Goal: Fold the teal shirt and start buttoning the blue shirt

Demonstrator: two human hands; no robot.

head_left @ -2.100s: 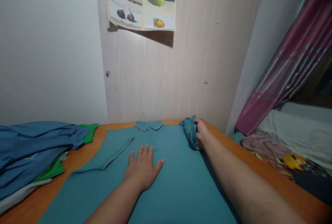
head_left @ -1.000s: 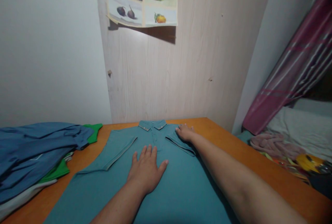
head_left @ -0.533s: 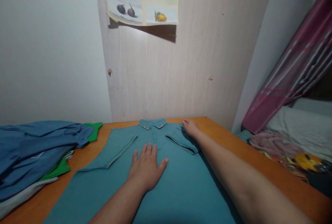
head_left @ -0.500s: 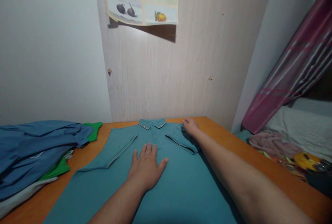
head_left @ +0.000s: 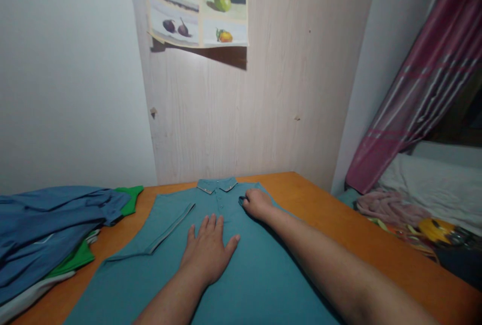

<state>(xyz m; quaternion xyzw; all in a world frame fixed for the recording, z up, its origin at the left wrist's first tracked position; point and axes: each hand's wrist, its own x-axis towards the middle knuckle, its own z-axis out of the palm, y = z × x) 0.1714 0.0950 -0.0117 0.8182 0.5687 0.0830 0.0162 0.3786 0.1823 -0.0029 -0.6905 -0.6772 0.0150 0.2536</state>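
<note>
A teal polo shirt (head_left: 259,285) lies face up on the orange table (head_left: 324,209), collar (head_left: 217,185) at the far end. Its left sleeve (head_left: 165,224) is folded in over the body. My left hand (head_left: 209,252) lies flat and open on the chest, fingers spread. My right hand (head_left: 256,203) rests just right of the collar, fingers curled down onto the folded-in right sleeve, which my hand and forearm mostly hide.
A pile of blue, green and white clothes (head_left: 48,229) sits on the table's left side. A wood-grain panel with a fruit poster (head_left: 198,8) stands behind. To the right are a striped curtain (head_left: 414,89) and a bed with crumpled items (head_left: 391,209).
My right hand laid the lifted right sleeve over the shirt, then slid from the shoulder edge inward to beside the collar. My left hand stayed flat on the chest.
</note>
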